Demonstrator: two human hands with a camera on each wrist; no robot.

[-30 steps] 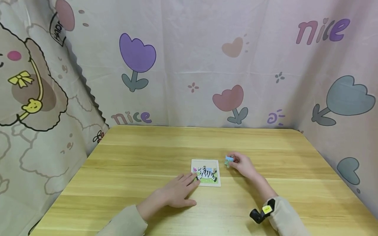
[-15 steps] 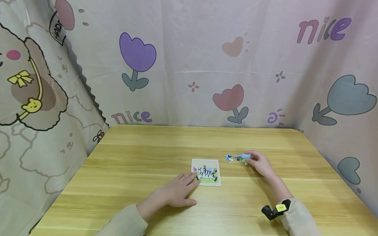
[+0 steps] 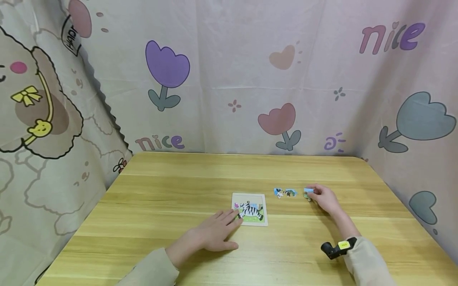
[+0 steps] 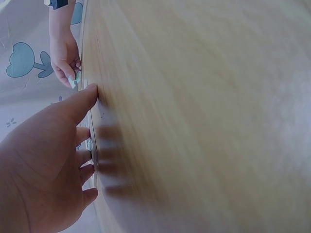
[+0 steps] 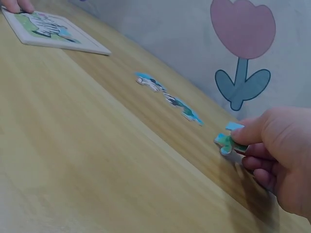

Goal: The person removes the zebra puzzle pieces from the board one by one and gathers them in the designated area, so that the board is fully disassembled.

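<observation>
A square zebra jigsaw puzzle in a white-edged tray [image 3: 248, 195] lies mid-table in the head view; its upper strip is bare board. My left hand [image 3: 214, 233] rests on the tray's left side with fingers spread, covering that edge. Right of the tray, my right hand [image 3: 325, 199] pinches a blue-and-green puzzle piece [image 5: 224, 141] between thumb and fingers, which hide part of it. Between tray and right hand lie two loose pieces: one with a zebra's head [image 3: 278, 192] and a blue-green one [image 3: 291, 193], close together. Whether the pinched piece touches the table I cannot tell.
The wooden table [image 3: 161, 186] carries the tray and pieces. A printed curtain [image 3: 222, 59] hangs behind the table and along both sides. A small black camera [image 3: 336, 249] is strapped on the right wrist.
My right hand has moved right, away from the tray. The zebra-head piece and the blue-green piece now lie on the table, while it still pinches another piece. My left hand has stayed put.
</observation>
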